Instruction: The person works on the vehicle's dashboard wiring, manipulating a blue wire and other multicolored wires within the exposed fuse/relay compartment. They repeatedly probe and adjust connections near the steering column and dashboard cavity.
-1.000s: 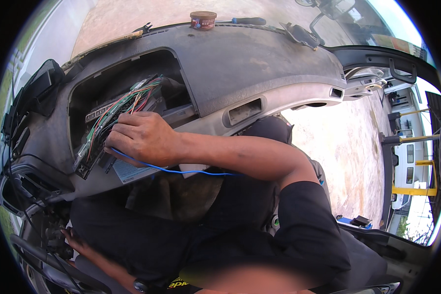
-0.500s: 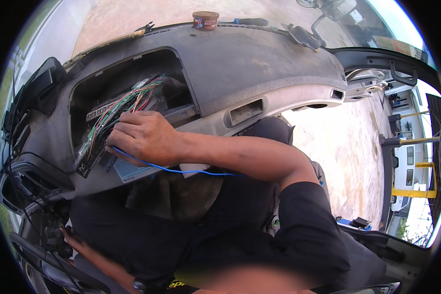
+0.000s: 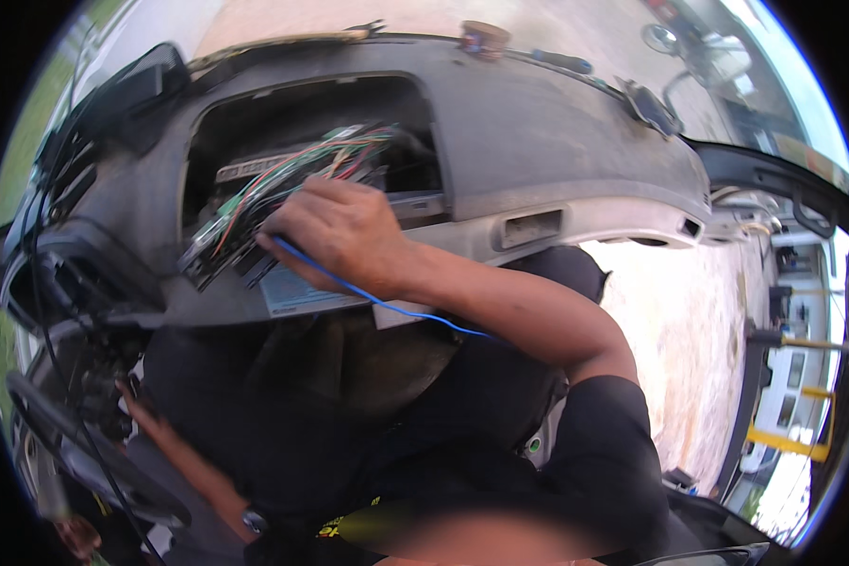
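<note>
Right hand (image 3: 335, 231) pinching a blue wire (image 3: 387, 304) at the wire bundle (image 3: 292, 174)
Wire is running lower right from the fingers; left hand (image 3: 137, 406), lower left, grip unclear

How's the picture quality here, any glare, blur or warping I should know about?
Head view: fisheye warping bends the dashboard toward the dark rim; sunlit ground at right is washed out; the bottom edge is smeared. The right hand on the blue wire and the wire bundle look reasonably sharp.

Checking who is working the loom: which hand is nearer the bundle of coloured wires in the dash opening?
Right. The right hand is at the coloured wires; the left hand is far below, by the steering wheel.
</note>
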### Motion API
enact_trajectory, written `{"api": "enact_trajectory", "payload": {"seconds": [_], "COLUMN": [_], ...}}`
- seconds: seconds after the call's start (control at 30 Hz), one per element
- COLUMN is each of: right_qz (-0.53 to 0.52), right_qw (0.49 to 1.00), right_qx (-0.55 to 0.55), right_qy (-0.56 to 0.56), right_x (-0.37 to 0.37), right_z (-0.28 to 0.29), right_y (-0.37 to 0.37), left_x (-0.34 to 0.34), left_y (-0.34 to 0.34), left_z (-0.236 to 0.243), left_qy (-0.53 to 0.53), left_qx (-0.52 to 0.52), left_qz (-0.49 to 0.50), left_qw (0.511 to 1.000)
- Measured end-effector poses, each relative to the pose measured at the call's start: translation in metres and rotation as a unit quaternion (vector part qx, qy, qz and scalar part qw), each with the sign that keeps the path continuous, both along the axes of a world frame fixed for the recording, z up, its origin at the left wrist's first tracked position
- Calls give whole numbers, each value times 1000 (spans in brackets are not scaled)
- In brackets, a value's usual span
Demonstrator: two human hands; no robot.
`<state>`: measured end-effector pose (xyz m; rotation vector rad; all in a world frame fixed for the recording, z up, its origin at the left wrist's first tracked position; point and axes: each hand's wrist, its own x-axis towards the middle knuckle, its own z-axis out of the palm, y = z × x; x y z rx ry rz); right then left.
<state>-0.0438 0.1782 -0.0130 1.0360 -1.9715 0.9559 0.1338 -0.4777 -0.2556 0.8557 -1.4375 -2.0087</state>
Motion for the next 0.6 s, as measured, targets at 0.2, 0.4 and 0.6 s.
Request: {"api": "enact_trajectory", "payload": {"seconds": [0.2, 0.4, 0.6], "right_qz": [-11, 7, -18], "right_qw": [999, 998, 997], "right_qx": [29, 33, 63], "right_qy": [-40, -45, -30], "right_x": [7, 10, 9], "right_z": [3, 8, 13], "right_y": [7, 5, 9], "left_x": [-15, -7, -19], "left_y": [61, 116, 143], "left_z": [27, 64, 78], "left_qy": [28, 19, -3], "left_qx": [9, 33, 8], "left_qz": [30, 62, 72], "left_qw": [999, 997, 997]}}
